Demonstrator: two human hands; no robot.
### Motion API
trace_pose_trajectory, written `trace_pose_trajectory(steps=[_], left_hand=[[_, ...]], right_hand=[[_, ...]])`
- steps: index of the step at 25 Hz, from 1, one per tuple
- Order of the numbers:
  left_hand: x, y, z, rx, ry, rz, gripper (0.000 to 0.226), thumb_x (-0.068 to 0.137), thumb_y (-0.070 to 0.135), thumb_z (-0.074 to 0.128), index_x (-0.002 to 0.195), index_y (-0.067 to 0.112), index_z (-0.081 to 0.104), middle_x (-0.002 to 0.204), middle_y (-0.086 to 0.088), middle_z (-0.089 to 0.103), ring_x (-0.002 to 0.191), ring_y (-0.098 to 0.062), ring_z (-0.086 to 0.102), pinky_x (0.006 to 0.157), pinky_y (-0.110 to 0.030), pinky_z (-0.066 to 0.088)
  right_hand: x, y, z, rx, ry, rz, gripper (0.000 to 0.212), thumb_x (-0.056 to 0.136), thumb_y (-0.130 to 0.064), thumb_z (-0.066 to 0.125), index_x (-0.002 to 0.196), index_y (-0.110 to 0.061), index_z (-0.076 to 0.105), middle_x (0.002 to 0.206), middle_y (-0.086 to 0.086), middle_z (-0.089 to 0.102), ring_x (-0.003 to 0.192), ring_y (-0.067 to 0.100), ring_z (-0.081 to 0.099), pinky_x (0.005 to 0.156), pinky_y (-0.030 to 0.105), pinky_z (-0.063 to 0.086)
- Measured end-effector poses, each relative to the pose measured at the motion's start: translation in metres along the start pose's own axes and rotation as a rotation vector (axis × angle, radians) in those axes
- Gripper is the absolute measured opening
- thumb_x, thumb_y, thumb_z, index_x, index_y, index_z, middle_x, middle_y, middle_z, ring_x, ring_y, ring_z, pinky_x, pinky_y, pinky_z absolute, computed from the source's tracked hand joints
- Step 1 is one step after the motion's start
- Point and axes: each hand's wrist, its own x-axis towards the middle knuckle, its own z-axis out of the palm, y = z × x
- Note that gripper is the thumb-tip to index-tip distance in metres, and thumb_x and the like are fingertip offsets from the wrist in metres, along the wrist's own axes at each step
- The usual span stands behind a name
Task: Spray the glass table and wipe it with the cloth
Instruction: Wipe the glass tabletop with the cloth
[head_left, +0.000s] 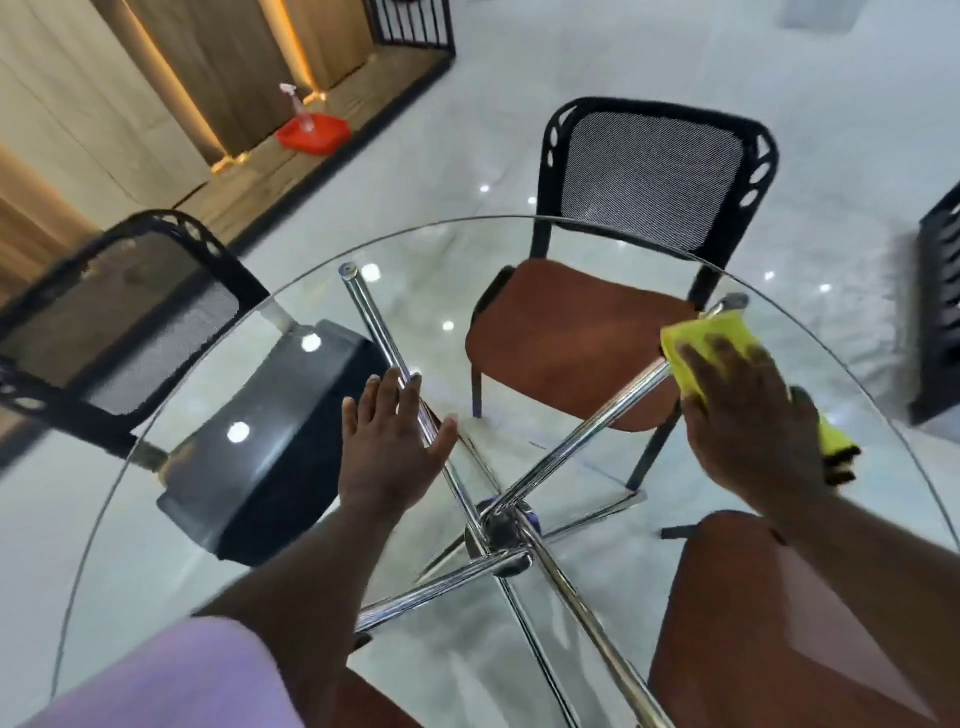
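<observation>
Presently at wiping stage, by the look of it; spraying prob. done, given bottle parked well away.

1. Glass tabletop: round, clear, on chrome frame w/ crossed legs visible through it. No droplets or streaks discernible; too blurred to tell wet from dry.
2. Yellow cloth: folded, lying on tabletop at far-right side, near rim. One end poking out at hand's right side. Kept folded prob. for a firmer pad.
3. Right hand: palm down on cloth, fingers straight & fanned, pressing it to glass; no pinch. Spread likely for even pressure over more of the pad.
4. Left hand: flat on tabletop nr centre, fingers straight & slightly apart, thumb out, holding nothing. Prob. planted as brace for the reach toward far rim; risk of fresh prints on glass there.
5. Spray bottle: upright in red basin, as far as visible, on wooden platform by wall, far left. Well apart from table; a walk needed for any re-spray.
6. Mesh-back chairs: brown-seated chair beyond far rim, black-seated chair at left, seats partly under the glass. Prob. no hindrance to wiping the top.
</observation>
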Motion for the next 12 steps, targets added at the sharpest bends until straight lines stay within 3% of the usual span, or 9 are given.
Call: trace_pose_trajectory(steps=[3,7,10,12], left_hand=[[-0.067,0.008,0.002,0.031,-0.019,0.09,0.076,0.099,0.07,0.032,0.162,0.026,0.027,0.173,-0.001,0.018,0.16,-0.026,0.014,0.129,-0.059,0.009],[-0.225,0.011,0.014,-0.016,-0.063,0.2,0.076,0.098,0.067,0.039,0.161,0.025,0.032,0.173,0.001,0.022,0.159,-0.024,0.021,0.127,-0.059,0.015],[-0.359,0.005,0.021,-0.098,-0.074,0.186,0.076,0.094,0.064,0.051,0.158,0.025,0.04,0.169,-0.001,0.032,0.156,-0.026,0.03,0.124,-0.059,0.02],[-0.442,0.001,0.02,-0.139,-0.102,0.165,0.08,0.092,0.065,0.056,0.16,0.027,0.037,0.171,0.002,0.028,0.158,-0.025,0.024,0.125,-0.053,0.018]], right_hand=[[-0.106,0.008,-0.015,0.011,-0.044,-0.095,0.061,0.107,-0.044,0.036,0.168,-0.039,0.033,0.173,0.001,0.038,0.156,0.036,0.039,0.105,0.057,0.044],[-0.211,-0.01,-0.045,0.116,-0.227,-0.148,0.076,0.09,-0.046,0.045,0.165,-0.042,0.036,0.174,-0.002,0.037,0.158,0.036,0.036,0.111,0.057,0.04],[-0.297,-0.034,-0.075,0.166,-0.353,-0.268,0.089,0.077,-0.051,0.051,0.164,-0.051,0.034,0.175,-0.008,0.034,0.16,0.032,0.034,0.115,0.056,0.041],[-0.349,-0.045,-0.094,0.21,-0.415,-0.382,0.096,0.067,-0.047,0.057,0.161,-0.05,0.04,0.172,-0.008,0.04,0.157,0.032,0.04,0.113,0.054,0.046]])
